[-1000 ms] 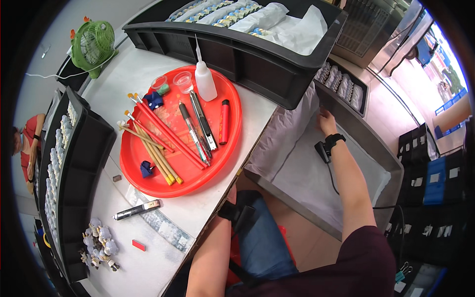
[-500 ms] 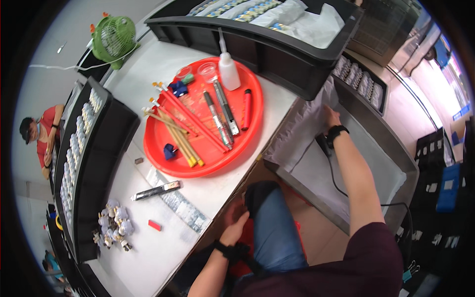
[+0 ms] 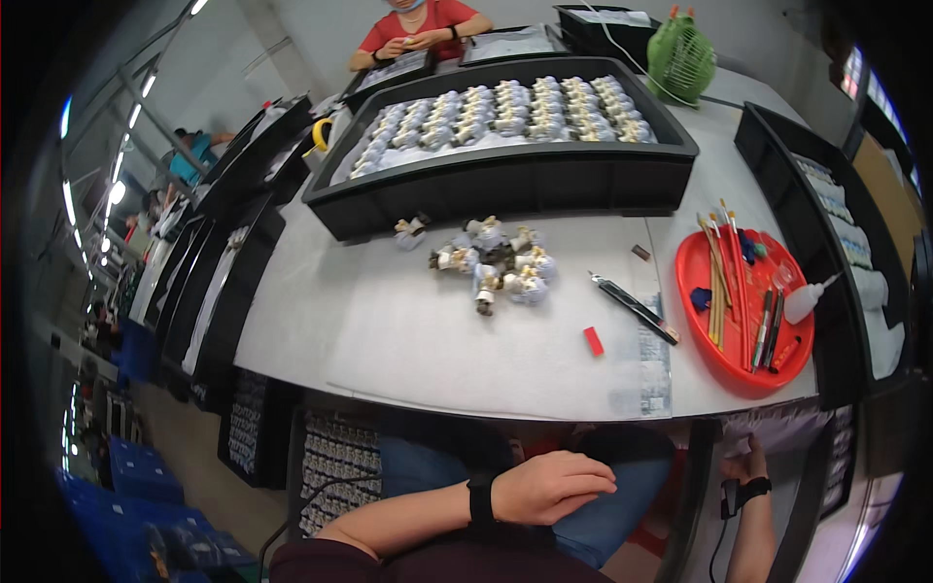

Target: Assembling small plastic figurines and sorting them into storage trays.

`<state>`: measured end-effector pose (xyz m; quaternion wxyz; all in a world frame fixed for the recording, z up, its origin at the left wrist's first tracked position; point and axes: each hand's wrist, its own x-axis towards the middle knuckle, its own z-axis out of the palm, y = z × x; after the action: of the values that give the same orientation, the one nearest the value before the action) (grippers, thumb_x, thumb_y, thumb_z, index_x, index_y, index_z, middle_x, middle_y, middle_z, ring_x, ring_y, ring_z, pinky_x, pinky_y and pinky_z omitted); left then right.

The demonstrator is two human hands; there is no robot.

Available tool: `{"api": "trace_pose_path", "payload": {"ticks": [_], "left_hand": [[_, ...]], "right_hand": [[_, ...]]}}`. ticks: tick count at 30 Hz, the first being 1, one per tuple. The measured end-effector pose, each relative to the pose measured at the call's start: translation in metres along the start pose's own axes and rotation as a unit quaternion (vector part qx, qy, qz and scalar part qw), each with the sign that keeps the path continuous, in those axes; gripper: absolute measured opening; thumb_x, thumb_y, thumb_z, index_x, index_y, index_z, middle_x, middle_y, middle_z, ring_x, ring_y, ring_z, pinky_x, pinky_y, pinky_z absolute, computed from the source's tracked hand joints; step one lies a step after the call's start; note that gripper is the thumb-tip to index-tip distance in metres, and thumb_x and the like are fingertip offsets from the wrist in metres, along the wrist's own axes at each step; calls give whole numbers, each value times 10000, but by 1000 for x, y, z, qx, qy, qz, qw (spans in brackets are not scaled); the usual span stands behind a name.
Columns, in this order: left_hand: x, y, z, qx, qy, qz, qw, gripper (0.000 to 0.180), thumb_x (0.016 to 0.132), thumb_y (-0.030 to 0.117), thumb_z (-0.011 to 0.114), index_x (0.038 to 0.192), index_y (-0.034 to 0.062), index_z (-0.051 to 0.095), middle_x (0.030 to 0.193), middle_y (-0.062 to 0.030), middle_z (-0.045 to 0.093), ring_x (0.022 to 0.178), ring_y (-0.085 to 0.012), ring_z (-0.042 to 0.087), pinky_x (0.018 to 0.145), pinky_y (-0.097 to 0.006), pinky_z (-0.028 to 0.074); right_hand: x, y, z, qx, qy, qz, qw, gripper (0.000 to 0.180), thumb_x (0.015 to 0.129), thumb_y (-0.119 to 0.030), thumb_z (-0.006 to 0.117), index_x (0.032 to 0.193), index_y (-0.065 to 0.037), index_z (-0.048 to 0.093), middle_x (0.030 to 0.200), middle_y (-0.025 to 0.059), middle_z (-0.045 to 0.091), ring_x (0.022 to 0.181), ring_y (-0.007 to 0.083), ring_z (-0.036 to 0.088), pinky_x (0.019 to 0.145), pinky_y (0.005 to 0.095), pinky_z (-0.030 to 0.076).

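Observation:
My left hand (image 3: pixel 554 489) hovers over my lap, back upward, fingers stretched out and nothing visible in it. Down at the right, my right hand (image 3: pixel 746 466) reaches into a grey tray (image 3: pixel 799 505) beside the table, its fingers closed at the edge of a crumpled pale liner sheet (image 3: pixel 777 425). A small black device (image 3: pixel 730 496) with a cable is at that wrist. On the table in front lie several small white-and-grey figurines (image 3: pixel 491 257) in a loose cluster. Right of them are a black-handled craft knife (image 3: pixel 634 306) and a red block (image 3: pixel 594 341).
A black crate (image 3: pixel 505 175) with rows of figurines stands behind the cluster. A red basin (image 3: pixel 695 340) holds brushes, pens and a white squeeze bottle (image 3: pixel 803 303). Another black crate (image 3: pixel 846 321) stands at the right. A green fan (image 3: pixel 680 58) and a person (image 3: pixel 418 34) are at the back.
My view has swung left, so the figurines and their crate now lie ahead. My left hand has risen above my lap. The right hand stays in the tray by the pale sheet.

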<state>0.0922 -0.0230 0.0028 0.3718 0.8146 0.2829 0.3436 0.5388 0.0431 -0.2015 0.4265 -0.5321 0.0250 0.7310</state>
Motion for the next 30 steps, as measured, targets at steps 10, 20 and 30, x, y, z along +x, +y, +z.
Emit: {"api": "trace_pose_path", "payload": {"ticks": [10, 20, 30], "left_hand": [[15, -12, -253, 293, 252, -128, 913, 228, 748, 51, 573, 971, 3, 573, 852, -95, 610, 742, -153, 568, 673, -251, 451], [-5, -123, -300, 390, 113, -517, 753, 494, 670, 453, 615, 870, 1, 622, 884, -159, 610, 843, -282, 589, 767, -343, 451], [-28, -47, -234, 115, 212, -345, 907, 304, 740, 221, 643, 860, -53, 593, 687, -89, 602, 627, -110, 559, 580, -233, 437]], "right_hand": [[-67, -24, 18, -294, 218, -233, 901, 504, 797, -355, 514, 1167, -39, 385, 931, 129, 528, 706, 226, 560, 556, 367, 456], [-173, 66, 247, -365, -72, -419, 828, 206, 814, -64, 527, 1006, 7, 505, 809, 74, 586, 666, 102, 557, 553, 184, 440], [-170, 150, 379, -363, -279, -398, 795, 197, 805, -30, 526, 1000, -1, 521, 883, 70, 573, 765, 119, 561, 650, 215, 447]]}}
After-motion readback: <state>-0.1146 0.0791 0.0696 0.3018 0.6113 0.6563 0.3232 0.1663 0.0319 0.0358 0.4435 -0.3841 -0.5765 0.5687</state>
